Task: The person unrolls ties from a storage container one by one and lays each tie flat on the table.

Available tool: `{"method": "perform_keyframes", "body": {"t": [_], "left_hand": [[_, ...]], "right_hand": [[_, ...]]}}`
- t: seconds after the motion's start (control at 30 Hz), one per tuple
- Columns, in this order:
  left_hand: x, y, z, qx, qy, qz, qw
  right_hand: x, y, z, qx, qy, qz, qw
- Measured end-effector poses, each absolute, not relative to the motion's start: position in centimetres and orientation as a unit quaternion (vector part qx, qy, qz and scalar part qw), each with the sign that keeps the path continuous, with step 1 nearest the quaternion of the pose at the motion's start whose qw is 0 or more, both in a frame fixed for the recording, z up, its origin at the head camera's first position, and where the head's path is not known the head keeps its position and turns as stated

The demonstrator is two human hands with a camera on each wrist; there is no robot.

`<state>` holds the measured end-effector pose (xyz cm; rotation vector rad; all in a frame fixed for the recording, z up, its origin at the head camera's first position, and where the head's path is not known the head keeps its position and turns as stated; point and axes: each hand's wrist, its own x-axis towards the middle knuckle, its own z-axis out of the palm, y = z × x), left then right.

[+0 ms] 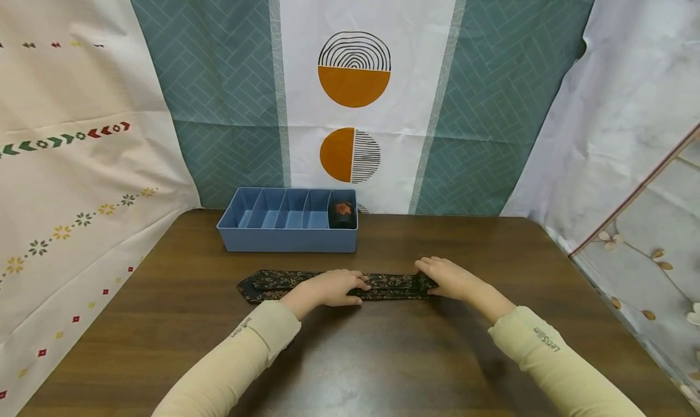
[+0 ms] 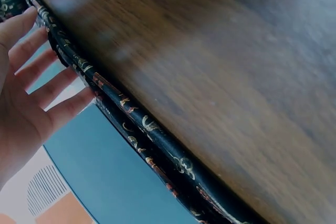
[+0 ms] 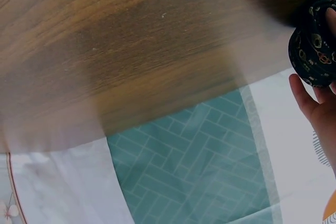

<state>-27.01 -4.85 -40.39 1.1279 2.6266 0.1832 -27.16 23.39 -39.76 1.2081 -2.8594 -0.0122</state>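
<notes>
A dark necktie (image 1: 394,286) with a small orange and cream pattern lies lengthwise across the table, its pointed end to the left. My left hand (image 1: 335,286) rests on the middle of it; in the left wrist view the fingers (image 2: 55,88) are fairly straight and touch the tie's edge. At the right end, my right hand (image 1: 454,278) holds a rolled part of the necktie (image 3: 312,51) between thumb and fingers. Only part of that hand shows at the edge of the right wrist view.
Behind the necktie stands a blue divided box (image 1: 290,241). Its rightmost compartment holds a dark rolled item (image 1: 343,213) with an orange leaf motif. Patterned cloths (image 1: 492,101) hang along the back and sides of the brown wooden table (image 1: 383,356).
</notes>
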Motion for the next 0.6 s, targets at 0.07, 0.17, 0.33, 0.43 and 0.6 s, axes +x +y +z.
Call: {"method": "perform_keyframes", "body": {"t": [0.07, 0.17, 0.33, 0.43, 0.6], "left_hand": [[-27.00, -5.01, -40.40, 0.389, 0.909, 0.065, 0.137], [-26.95, -5.22, -40.45, 0.389, 0.909, 0.066, 0.134], [-26.89, -5.52, -40.55, 0.390, 0.909, 0.071, 0.132], [-26.88, -5.70, -40.54, 0.390, 0.909, 0.074, 0.131], [-26.87, -5.91, -40.49, 0.391, 0.908, 0.074, 0.131]], "right_hand": [[-27.14, 23.39, -39.74, 0.390, -0.921, -0.002, 0.017], [-27.13, 23.46, -39.78, 0.394, -0.919, 0.001, 0.015], [-27.15, 23.54, -39.69, 0.406, -0.913, -0.001, 0.027], [-27.20, 23.53, -39.57, 0.403, -0.915, -0.006, 0.029], [-27.07, 23.45, -39.45, 0.392, -0.920, 0.000, 0.019]]}}
